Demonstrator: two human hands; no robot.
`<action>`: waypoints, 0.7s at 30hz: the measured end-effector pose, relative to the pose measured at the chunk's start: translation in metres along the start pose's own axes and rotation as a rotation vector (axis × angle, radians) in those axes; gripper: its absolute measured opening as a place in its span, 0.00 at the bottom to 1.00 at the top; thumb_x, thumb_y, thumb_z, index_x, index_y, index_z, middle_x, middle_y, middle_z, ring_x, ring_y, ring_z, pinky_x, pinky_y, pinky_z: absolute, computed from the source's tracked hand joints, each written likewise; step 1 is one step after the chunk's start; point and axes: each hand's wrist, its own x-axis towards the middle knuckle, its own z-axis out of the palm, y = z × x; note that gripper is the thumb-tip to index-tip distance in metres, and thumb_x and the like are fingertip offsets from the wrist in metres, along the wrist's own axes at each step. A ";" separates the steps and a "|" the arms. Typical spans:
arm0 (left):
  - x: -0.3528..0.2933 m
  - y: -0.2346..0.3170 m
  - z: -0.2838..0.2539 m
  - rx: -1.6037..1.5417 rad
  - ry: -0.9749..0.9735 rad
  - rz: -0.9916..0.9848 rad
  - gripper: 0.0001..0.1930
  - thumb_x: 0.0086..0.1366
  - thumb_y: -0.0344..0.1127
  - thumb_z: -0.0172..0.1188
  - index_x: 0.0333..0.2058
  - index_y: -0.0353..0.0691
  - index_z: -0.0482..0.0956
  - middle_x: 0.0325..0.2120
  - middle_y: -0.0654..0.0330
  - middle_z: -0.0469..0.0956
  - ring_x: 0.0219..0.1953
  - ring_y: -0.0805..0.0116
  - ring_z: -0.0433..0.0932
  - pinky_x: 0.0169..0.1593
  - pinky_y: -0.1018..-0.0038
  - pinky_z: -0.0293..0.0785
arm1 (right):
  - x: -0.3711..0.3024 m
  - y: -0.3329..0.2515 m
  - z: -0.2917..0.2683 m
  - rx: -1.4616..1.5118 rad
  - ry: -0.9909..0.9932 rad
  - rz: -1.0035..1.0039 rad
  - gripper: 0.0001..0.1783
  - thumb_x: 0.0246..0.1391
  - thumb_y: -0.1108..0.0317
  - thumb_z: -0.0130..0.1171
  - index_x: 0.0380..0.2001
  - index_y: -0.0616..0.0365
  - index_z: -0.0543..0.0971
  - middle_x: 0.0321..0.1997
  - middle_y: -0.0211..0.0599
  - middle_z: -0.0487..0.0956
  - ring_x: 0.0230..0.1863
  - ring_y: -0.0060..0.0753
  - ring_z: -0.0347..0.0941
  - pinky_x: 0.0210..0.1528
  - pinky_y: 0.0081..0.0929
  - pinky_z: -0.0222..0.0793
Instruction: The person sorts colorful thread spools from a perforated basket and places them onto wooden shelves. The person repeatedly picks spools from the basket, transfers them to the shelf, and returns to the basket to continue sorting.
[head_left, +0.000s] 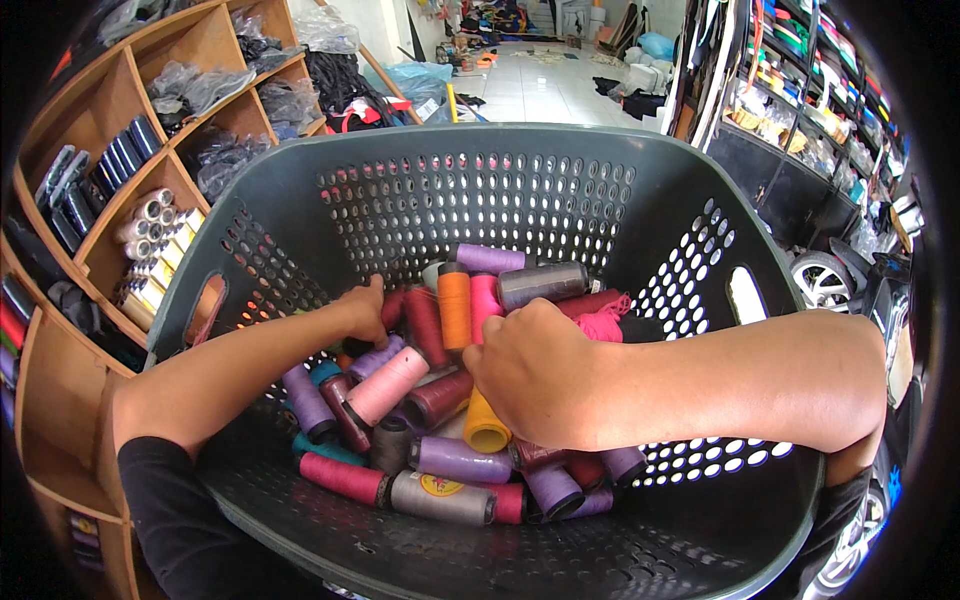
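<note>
Thread spools in many colours lie heaped in a dark green plastic basket [450, 140]. My left hand [362, 312] reaches into the heap's left side, beside a dark red spool [426, 325]. One finger sticks up; the others point down and are partly hidden, with nothing seen in them. Over the heap's right side my right hand [535, 375] is curled closed, its fingertips hidden. A yellow spool [486, 425] pokes out beneath it; whether it is gripped I cannot tell. Nearby lie a pink spool [387, 386], an orange spool [454, 310] and a grey spool [440, 497].
Wooden shelves [100, 100] at left hold white spools [150, 225] and plastic bags. At right stands a rack [810, 110] packed with coloured goods, with a wheel [822, 280] below it. Behind the basket a white tiled floor [540, 90] has scattered items on it.
</note>
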 end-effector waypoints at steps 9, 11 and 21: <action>0.003 0.001 0.007 0.110 -0.014 -0.034 0.49 0.39 0.50 0.76 0.55 0.21 0.66 0.46 0.35 0.79 0.51 0.49 0.79 0.54 0.64 0.76 | -0.003 0.002 -0.005 0.019 -0.013 -0.012 0.19 0.55 0.60 0.57 0.47 0.59 0.77 0.37 0.35 0.79 0.41 0.32 0.76 0.37 0.31 0.68; 0.001 -0.001 -0.003 0.160 -0.107 0.003 0.40 0.38 0.49 0.76 0.48 0.26 0.78 0.44 0.38 0.81 0.50 0.51 0.81 0.52 0.64 0.77 | -0.004 0.001 -0.004 0.018 0.004 -0.006 0.19 0.55 0.60 0.57 0.47 0.59 0.77 0.38 0.36 0.79 0.41 0.32 0.76 0.37 0.31 0.68; 0.000 -0.003 -0.003 0.177 -0.074 -0.017 0.31 0.35 0.44 0.76 0.41 0.35 0.84 0.43 0.44 0.82 0.49 0.52 0.81 0.52 0.63 0.77 | -0.004 0.001 -0.006 0.046 -0.006 -0.007 0.19 0.55 0.60 0.56 0.47 0.59 0.76 0.38 0.37 0.79 0.40 0.34 0.77 0.38 0.32 0.68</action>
